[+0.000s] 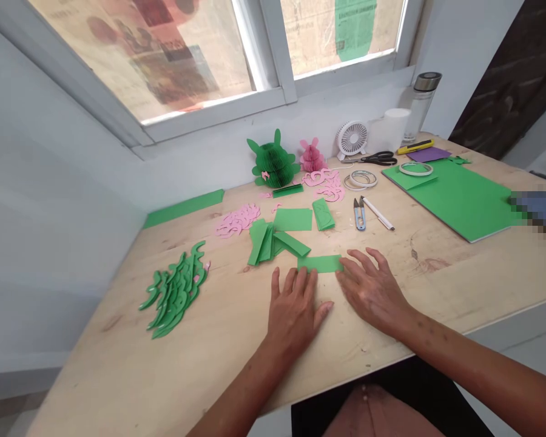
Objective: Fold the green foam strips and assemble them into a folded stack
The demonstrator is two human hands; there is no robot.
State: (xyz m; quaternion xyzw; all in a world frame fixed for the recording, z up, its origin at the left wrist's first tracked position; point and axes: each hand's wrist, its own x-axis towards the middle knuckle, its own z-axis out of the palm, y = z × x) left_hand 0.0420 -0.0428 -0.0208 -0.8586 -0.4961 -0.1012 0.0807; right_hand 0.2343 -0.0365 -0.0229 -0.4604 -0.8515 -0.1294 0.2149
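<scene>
A small green paper strip (321,264) lies flat on the table in front of me. My left hand (293,303) rests on the wood with its fingers stretched out, fingertips at the strip's lower left edge. At the strip's right end my right hand (370,291) touches it, fingers spread. Just beyond the strip, several folded green paper pieces (264,243) lie in a loose heap, beside a flat green rectangle (293,219). A folded green piece with drawn lines (324,214) lies to the right of that rectangle.
Green cut-outs (177,294) are piled at left, pink cut-outs (239,220) behind. Snips (359,215), a white pen (378,213), tape rolls (361,179), black scissors (377,158) and green sheets (459,197) lie right. A honeycomb paper figure (275,164) and small fan (352,139) stand by the wall.
</scene>
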